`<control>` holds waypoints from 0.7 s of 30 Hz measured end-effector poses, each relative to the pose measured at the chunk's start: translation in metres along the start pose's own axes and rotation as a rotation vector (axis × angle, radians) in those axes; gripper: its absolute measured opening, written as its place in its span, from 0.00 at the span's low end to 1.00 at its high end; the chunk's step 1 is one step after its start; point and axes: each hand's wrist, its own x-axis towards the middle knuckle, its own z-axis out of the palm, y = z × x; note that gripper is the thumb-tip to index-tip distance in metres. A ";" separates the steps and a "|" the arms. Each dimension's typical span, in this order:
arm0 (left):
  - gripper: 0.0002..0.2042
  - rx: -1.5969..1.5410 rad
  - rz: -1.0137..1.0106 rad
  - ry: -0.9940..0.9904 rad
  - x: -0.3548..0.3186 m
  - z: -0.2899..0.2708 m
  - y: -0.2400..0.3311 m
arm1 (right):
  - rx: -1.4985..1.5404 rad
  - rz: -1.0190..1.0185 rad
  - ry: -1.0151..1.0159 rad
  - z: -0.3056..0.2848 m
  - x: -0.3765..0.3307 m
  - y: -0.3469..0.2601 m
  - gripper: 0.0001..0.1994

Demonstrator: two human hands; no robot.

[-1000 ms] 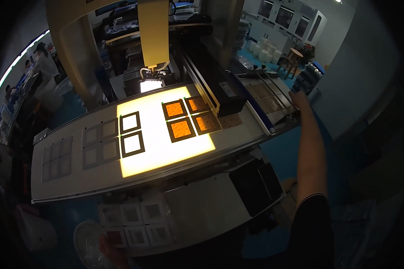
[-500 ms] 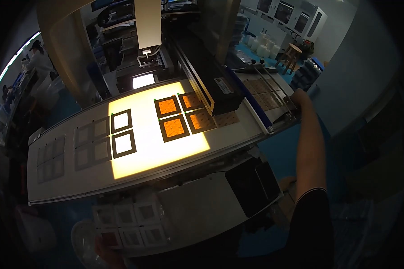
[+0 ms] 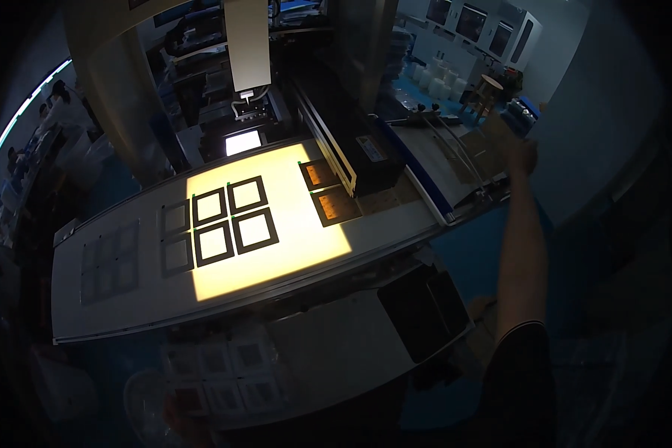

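1. so, the landmark here is the lit panel [image 3: 269,224] — a bright yellow rectangle on the long pale machine bed [image 3: 127,299]. everything below is placed off that.
2. right hand [image 3: 517,155] is stretched far out to the right of the lit panel, up at the right end of the bed near the blue-edged side tray [image 3: 433,168]. too dark and blurry to tell if the fingers are open or closed, or if it's touching anything.
3. left hand [image 3: 178,414] only just peeks in well below the lit panel, at the sheet of small squares [image 3: 224,369] lying on the lower shelf. can't tell its grip either.
4. step in hand, my guess: the right hand is working something at the machine's right end while the frames sit under the light. next move probably needs a careful reach, since that corner is dim.
5. count: four black-framed squares [image 3: 234,220] on the lit panel in a two-by-two block, two dimmer squares [image 3: 175,235] just left of it, and two orange squares [image 3: 327,193] at its right edge, partly under the dark machine head [image 3: 358,149].
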 end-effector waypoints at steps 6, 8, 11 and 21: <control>0.19 0.024 0.101 -0.133 -0.052 0.077 0.087 | 0.101 -0.219 0.448 -0.165 0.064 0.023 0.16; 0.21 0.052 0.143 -0.173 -0.068 0.087 0.110 | 0.154 -0.260 0.440 -0.215 0.055 0.032 0.17; 0.22 0.233 0.267 -0.185 -0.060 0.087 0.103 | 0.086 -0.395 0.450 -0.277 0.063 0.071 0.18; 0.28 0.456 0.447 -0.193 -0.060 0.083 0.099 | 0.020 -0.293 -0.157 -0.377 -0.074 0.176 0.15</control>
